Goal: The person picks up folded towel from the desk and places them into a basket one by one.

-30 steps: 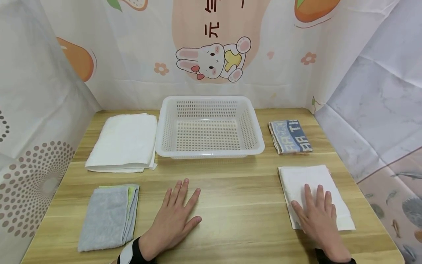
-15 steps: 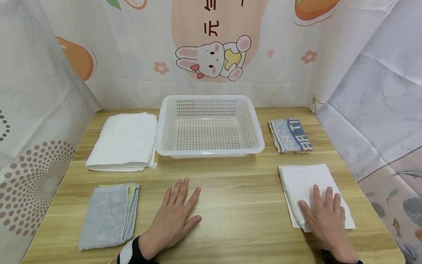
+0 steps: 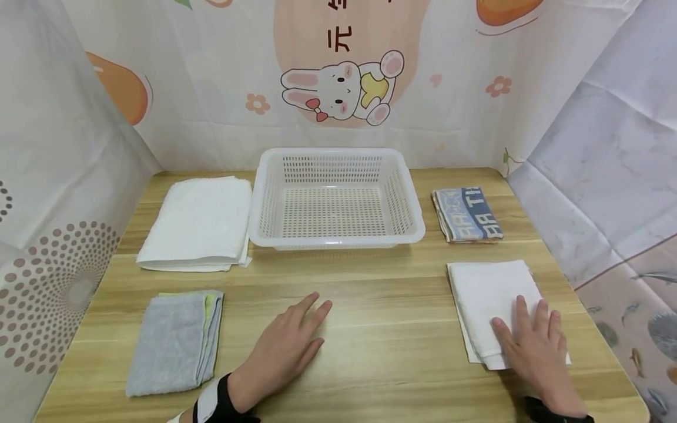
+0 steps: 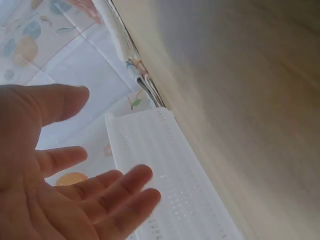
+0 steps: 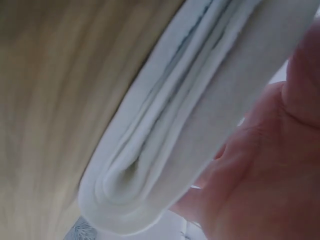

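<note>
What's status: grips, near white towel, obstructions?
Left grip open, empty. Right grip open over near folded white towel. No other object atop towel; basket apart, farther back.

Folded blue cloth's dark band: pale capitals, "BA" near the front edge of the cloth (image 3: pixel 468 215), "T" farther back beside a letter only partly shown.
Cloth's light-blue band: more pale lettering, too small to read surely.
Curtain, above the rabbit: dark-brown Chinese character "元" (image 3: pixel 339 39) on the curtain (image 3: pixel 211 106), turned sideways.
Curtain, top edge: further brown strokes, cut off and unreadable.
</note>
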